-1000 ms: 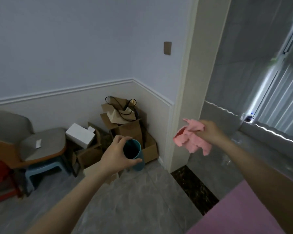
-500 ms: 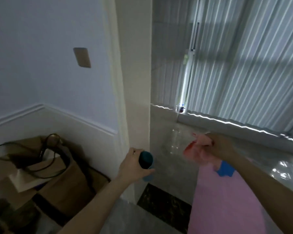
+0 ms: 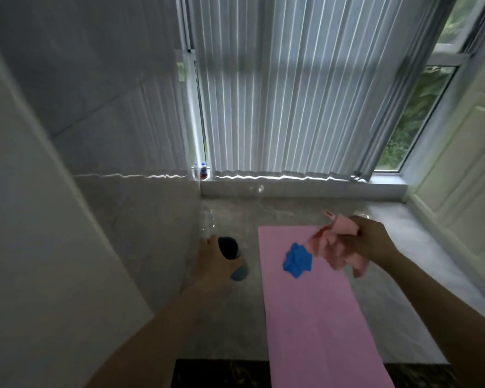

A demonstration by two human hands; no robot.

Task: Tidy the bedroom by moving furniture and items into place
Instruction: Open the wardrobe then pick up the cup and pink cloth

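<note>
My left hand (image 3: 214,264) grips a teal cup (image 3: 231,254) from the side, its open mouth tilted toward me, above the marble window ledge (image 3: 235,326). My right hand (image 3: 371,242) holds a crumpled pink cloth (image 3: 333,245) over the far end of a pink mat (image 3: 317,317) that lies lengthwise on the ledge. A crumpled blue cloth (image 3: 297,260) lies on the mat, just left of the pink cloth and below it.
Vertical blinds (image 3: 291,93) cover the window behind the ledge. A small bottle (image 3: 203,170) stands in the window corner. A clear plastic bottle (image 3: 207,224) is by the tiled side wall (image 3: 109,135). White panelling (image 3: 465,163) closes the right side.
My view has swung right, from the corner with cardboard boxes and a chair to the window ledge. Both hands moved along, still holding the cup and the pink cloth.
</note>
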